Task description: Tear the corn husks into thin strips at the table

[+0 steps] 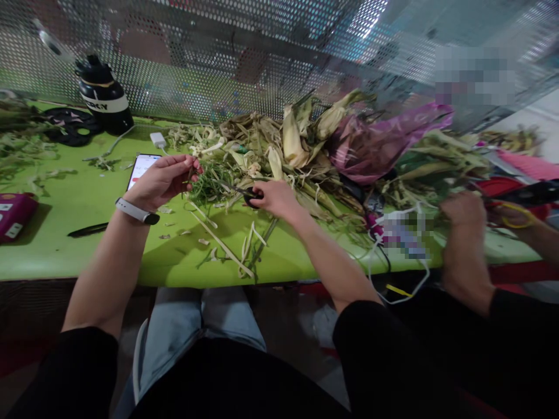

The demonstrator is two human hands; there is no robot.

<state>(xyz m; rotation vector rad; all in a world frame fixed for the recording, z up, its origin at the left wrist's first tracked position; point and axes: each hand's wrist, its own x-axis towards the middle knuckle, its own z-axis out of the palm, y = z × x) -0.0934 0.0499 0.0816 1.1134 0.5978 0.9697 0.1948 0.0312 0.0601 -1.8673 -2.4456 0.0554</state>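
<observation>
My left hand (pixel 172 173), with a watch band on its wrist, is closed in a pinch on a thin dark strip of plant matter beside the phone; what kind of plant it is does not show clearly. My right hand (pixel 276 198) grips scissors (pixel 252 196) by their black handles, the blades pointing left toward a tuft of thin green strips (pixel 209 180). Behind both hands lies a heap of dried corn husks (pixel 293 139). Pale stalks (pixel 220 241) and small scraps are scattered on the green table in front of me.
A phone (pixel 140 169), a black pen-like object (pixel 87 230) and a magenta box (pixel 16 216) lie left. A black bottle (pixel 105 99) stands behind. A pink plastic bag (pixel 371 145) sits on the husks. At right, another person's hands (pixel 465 209) work near white cables (pixel 421 218).
</observation>
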